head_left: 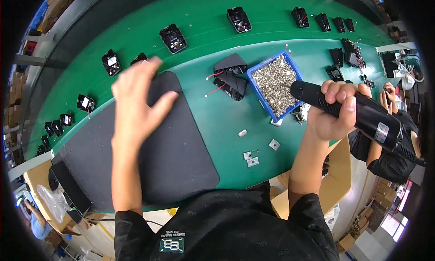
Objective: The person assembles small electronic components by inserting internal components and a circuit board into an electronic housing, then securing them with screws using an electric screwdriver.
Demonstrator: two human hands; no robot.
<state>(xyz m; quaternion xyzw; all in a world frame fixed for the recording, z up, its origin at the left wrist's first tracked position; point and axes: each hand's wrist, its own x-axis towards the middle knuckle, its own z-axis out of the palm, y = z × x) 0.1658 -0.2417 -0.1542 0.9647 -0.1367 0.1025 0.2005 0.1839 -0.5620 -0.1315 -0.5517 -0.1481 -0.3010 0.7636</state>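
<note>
My right hand [334, 114] is wrapped round a black electric screwdriver [374, 118], held slanting with its bit end over a blue tray [263, 101]. Small silver screws [274, 82] fill that tray. My left hand [136, 98] is stretched out above the far edge of a dark grey mat [176, 138], thumb apart and fingers a little blurred. Just beyond its fingertips sits a black plastic housing [139, 58], partly hidden by them; whether they touch it I cannot tell. Two black parts [233, 75] with red wires lie left of the tray.
A green belt [204, 28] carries several black housings [173, 38] along the far side. Small metal plates [252, 162] lie on the green table [231, 145]. Cardboard boxes [337, 170] stand at the near side. Another person [394, 148] works at the right.
</note>
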